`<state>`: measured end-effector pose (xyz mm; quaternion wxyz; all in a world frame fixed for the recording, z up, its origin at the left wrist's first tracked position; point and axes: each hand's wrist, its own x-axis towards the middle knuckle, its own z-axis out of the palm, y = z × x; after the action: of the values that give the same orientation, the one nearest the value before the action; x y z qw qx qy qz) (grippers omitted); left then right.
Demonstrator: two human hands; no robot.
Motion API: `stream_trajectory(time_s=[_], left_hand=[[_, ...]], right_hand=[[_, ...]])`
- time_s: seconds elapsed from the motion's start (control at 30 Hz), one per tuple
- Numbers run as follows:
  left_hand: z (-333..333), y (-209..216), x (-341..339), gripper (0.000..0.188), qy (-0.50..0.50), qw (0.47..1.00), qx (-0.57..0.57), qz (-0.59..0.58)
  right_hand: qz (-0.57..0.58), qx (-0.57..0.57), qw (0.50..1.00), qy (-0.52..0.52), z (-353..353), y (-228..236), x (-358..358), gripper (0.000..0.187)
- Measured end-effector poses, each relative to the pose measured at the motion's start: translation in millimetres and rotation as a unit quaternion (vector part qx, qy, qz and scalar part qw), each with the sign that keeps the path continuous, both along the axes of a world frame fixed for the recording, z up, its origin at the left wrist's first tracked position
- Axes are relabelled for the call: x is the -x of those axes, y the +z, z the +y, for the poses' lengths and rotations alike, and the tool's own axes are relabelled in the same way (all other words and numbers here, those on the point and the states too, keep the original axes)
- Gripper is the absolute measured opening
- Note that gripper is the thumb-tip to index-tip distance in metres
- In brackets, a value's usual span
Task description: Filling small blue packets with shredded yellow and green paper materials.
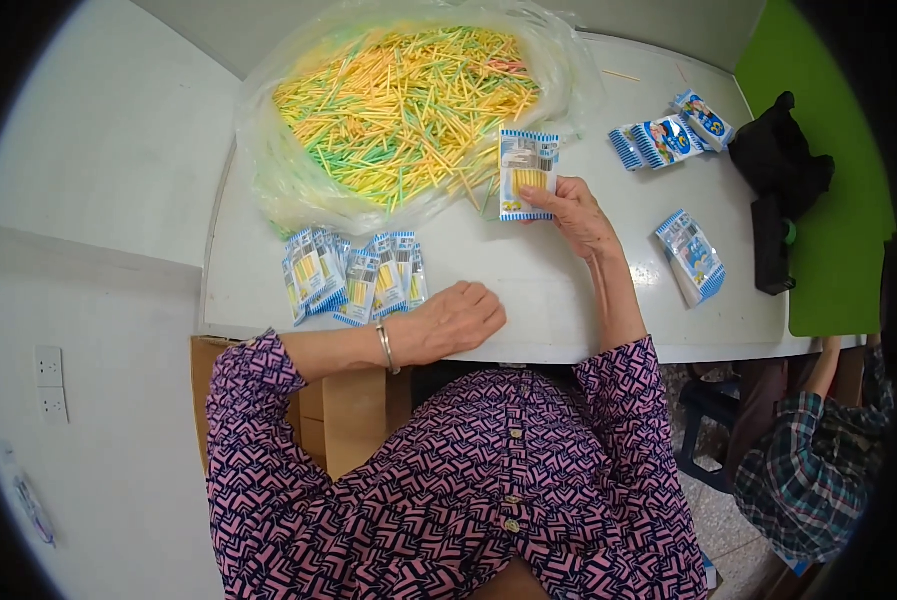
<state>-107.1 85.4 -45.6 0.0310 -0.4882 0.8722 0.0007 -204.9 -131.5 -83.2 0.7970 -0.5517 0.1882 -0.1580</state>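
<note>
The right hand pinches 1 flat, rectangular clear-plastic packet with blue-striped crimped ends, between thumb and fingers, over the smooth white tabletop. Thin yellow sticks show through its window. The left hand rests loosely curled near the table edge; whether it grips anything cannot be told. A large, crinkled translucent plastic bag contains loose, slender yellow, green and pink sticks.

The held packet is glossy plastic, the bag crinkled plastic film, the bracelet shiny metal.
</note>
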Motion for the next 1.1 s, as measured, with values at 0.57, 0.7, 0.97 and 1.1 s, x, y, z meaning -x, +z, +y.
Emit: stream_trajectory(time_s=[0.57, 0.7, 0.97, 1.1], left_hand=[[-77.1, 78.0, -79.9, 0.01, 0.196, 0.94, 0.187, 0.207], [-73.7, 86.0, -82.1, 0.015, 0.178, 0.945, 0.183, 0.206], [-76.0, 76.6, -66.2, 0.027, 0.082, 0.968, 0.164, 0.169], [-75.5, 70.7, -56.2, 0.029, 0.148, 0.952, 0.097, 0.25]], right_hand=[[0.098, 0.122, 0.982, 0.102, 8.8, 4.4, 3.1, 0.025], [0.092, 0.123, 0.98, 0.13, 9.0, 8.2, 3.7, 0.023], [0.084, 0.106, 0.979, 0.155, 15.6, 10.9, 1.0, 0.024], [0.083, 0.107, 0.977, 0.167, 16.1, 8.5, 1.1, 0.023]])
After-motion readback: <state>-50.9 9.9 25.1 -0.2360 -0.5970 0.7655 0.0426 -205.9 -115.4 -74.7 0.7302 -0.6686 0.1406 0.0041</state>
